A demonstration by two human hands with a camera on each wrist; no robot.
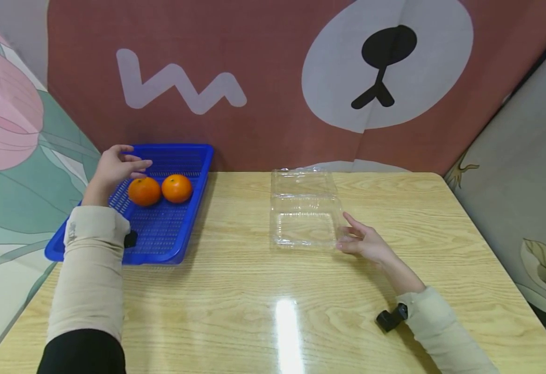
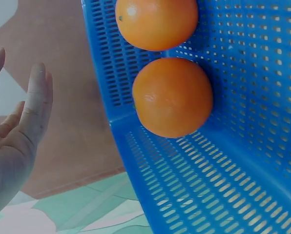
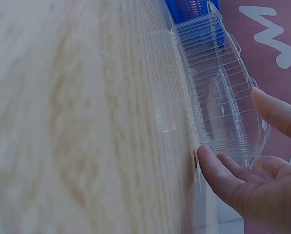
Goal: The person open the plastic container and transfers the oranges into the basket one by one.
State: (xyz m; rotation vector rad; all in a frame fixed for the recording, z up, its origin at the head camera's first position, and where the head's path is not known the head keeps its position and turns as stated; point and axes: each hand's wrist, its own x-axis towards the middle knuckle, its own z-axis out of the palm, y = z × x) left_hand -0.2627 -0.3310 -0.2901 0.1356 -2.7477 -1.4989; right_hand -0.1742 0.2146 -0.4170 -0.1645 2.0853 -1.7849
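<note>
My left hand [image 1: 116,167] hovers over the left rear part of a blue plastic basket [image 1: 197,221], holding nothing, its fingers loosely extended. Two oranges lie side by side in the basket: the left orange [image 1: 144,191] is just below my fingers, the right orange [image 1: 177,188] a little farther off. In the left wrist view, the hand [image 2: 18,131] is outside the basket's rim, apart from the oranges. With thumb and fingers spread along its side, my right hand [image 1: 366,243] holds the right end of a clear plastic clamshell box [image 1: 306,228]. Its lid [image 1: 303,183] is folded back.
The light wooden table [image 1: 235,291] carries the basket at left and the box near the middle back. A brown printed cloth [image 1: 263,130] rises behind the table's back edge. A patterned cloth [image 1: 525,156] hangs along the right side.
</note>
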